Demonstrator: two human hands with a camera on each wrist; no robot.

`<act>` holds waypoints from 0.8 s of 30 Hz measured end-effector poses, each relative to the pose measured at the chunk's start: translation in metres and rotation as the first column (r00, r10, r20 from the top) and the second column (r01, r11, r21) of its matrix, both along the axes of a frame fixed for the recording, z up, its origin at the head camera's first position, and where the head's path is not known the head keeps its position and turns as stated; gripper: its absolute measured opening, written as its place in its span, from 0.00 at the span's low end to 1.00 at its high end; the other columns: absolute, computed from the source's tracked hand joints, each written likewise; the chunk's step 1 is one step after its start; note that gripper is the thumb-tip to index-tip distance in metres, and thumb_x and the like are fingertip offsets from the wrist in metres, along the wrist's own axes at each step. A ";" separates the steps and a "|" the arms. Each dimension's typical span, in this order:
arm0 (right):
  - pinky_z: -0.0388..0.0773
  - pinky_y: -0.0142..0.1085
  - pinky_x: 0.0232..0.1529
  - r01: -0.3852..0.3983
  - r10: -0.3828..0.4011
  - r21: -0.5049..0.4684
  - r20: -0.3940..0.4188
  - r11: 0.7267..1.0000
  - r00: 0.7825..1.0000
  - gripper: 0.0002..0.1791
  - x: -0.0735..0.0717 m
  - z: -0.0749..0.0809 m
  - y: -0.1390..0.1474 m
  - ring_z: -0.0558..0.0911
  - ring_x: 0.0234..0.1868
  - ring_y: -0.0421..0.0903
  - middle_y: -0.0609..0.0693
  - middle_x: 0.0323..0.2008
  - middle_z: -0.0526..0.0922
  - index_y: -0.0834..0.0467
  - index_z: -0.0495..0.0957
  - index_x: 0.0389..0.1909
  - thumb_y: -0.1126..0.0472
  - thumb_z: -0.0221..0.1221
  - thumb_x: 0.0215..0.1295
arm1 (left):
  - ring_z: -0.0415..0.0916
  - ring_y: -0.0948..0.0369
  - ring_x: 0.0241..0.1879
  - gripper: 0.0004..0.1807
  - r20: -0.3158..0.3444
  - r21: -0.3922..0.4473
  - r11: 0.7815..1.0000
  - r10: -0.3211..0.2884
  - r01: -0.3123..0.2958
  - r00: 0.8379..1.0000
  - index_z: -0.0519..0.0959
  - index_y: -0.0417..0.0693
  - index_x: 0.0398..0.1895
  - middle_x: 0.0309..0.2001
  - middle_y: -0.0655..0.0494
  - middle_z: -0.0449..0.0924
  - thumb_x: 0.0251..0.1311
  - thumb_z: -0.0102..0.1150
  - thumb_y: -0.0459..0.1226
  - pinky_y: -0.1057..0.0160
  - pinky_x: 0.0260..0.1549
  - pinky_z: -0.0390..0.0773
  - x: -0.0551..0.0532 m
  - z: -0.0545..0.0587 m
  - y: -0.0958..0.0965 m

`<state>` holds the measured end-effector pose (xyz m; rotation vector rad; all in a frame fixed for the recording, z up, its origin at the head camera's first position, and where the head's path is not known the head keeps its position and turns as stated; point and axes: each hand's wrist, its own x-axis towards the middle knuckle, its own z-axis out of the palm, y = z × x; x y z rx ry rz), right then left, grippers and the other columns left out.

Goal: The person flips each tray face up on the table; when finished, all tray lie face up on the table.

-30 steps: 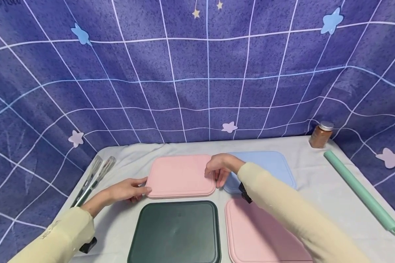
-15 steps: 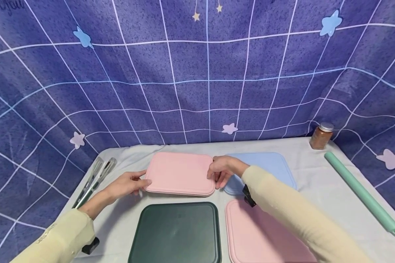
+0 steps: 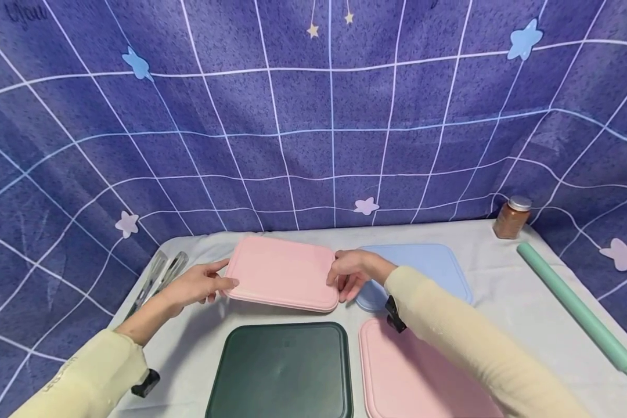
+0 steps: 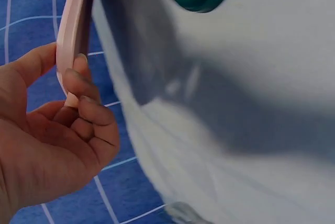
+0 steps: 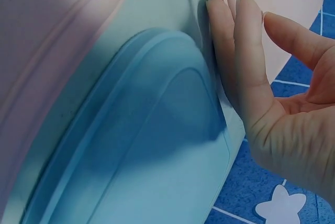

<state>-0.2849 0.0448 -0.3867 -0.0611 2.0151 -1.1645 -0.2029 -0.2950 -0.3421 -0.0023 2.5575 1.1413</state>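
Note:
A pink rectangular cutting board (image 3: 282,270) with rounded corners is tilted, its left end raised off the cloth and its right end lower. At the left edge, my left hand (image 3: 195,284) grips it with the thumb on top and fingers underneath. The left wrist view shows that pinch on the pink rim (image 4: 68,46), with the fingertips (image 4: 84,75) beneath it. My right hand (image 3: 356,271) holds the right edge, thumb on the upper face and fingers along the side. A blue board (image 5: 157,145) lies flat beneath the right hand in the right wrist view.
In front lie a dark green board (image 3: 281,368) and a second pink board (image 3: 423,371), partly covered by the right sleeve. Metal tongs (image 3: 162,278) lie on the left. At the right are a brown-filled jar (image 3: 511,219) and a long green rod (image 3: 575,307). A blue curtain (image 3: 313,128) hangs behind.
My left hand has lifted the left end of the pink cutting board off the cloth, tilting it and shifting it slightly left. My right hand has stayed at the right edge.

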 end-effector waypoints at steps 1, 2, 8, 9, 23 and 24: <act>0.86 0.40 0.28 -0.001 0.001 -0.007 0.004 1.000 1.000 0.57 0.000 0.000 -0.001 0.85 0.25 0.52 0.67 0.38 0.81 0.58 0.32 0.80 0.65 0.62 0.61 | 0.69 0.63 0.22 0.47 -0.003 -0.001 1.000 -0.004 0.004 1.000 0.52 0.37 0.78 0.27 0.56 0.79 0.63 0.63 0.47 0.68 0.19 0.63 0.000 0.003 0.000; 0.86 0.40 0.28 -0.001 0.001 -0.012 0.005 1.000 1.000 0.56 0.000 -0.001 -0.001 0.85 0.25 0.52 0.66 0.38 0.81 0.59 0.33 0.80 0.65 0.62 0.61 | 0.69 0.64 0.21 0.47 -0.003 -0.004 1.000 -0.003 0.003 1.000 0.52 0.38 0.79 0.26 0.57 0.79 0.63 0.63 0.47 0.68 0.19 0.63 0.000 0.007 0.000; 0.86 0.41 0.28 0.000 0.000 -0.043 0.000 0.999 1.000 0.38 0.001 -0.005 -0.006 0.86 0.25 0.52 0.63 0.35 0.81 0.60 0.54 0.68 0.64 0.62 0.60 | 0.66 0.65 0.19 0.47 -0.031 -0.001 1.000 -0.019 0.019 0.999 0.51 0.37 0.79 0.23 0.59 0.78 0.63 0.63 0.45 0.69 0.18 0.61 0.002 0.023 0.003; 0.86 0.41 0.28 0.000 0.000 -0.047 0.001 0.999 1.000 0.35 0.001 -0.005 -0.006 0.86 0.24 0.52 0.63 0.35 0.80 0.60 0.56 0.65 0.64 0.62 0.60 | 0.66 0.64 0.19 0.47 -0.034 -0.004 1.000 -0.020 0.020 0.999 0.50 0.37 0.79 0.23 0.59 0.78 0.63 0.62 0.45 0.69 0.18 0.61 0.002 0.025 0.004; 0.86 0.42 0.28 0.029 -0.030 -0.104 -0.010 0.994 1.000 0.22 0.001 -0.012 -0.007 0.86 0.24 0.52 0.62 0.36 0.79 0.58 0.62 0.50 0.65 0.62 0.60 | 0.76 0.65 0.25 0.45 -0.166 -0.008 0.999 -0.048 0.048 0.985 0.53 0.33 0.77 0.25 0.56 0.77 0.61 0.63 0.38 0.68 0.20 0.70 0.002 0.050 0.026; 0.86 0.42 0.28 0.032 -0.034 -0.109 -0.012 0.994 0.999 0.22 0.001 -0.013 -0.007 0.86 0.25 0.52 0.62 0.35 0.79 0.58 0.62 0.50 0.65 0.62 0.59 | 0.76 0.65 0.25 0.45 -0.177 -0.013 0.999 -0.047 0.045 0.983 0.53 0.33 0.77 0.25 0.56 0.77 0.61 0.63 0.38 0.68 0.20 0.71 0.002 0.051 0.027</act>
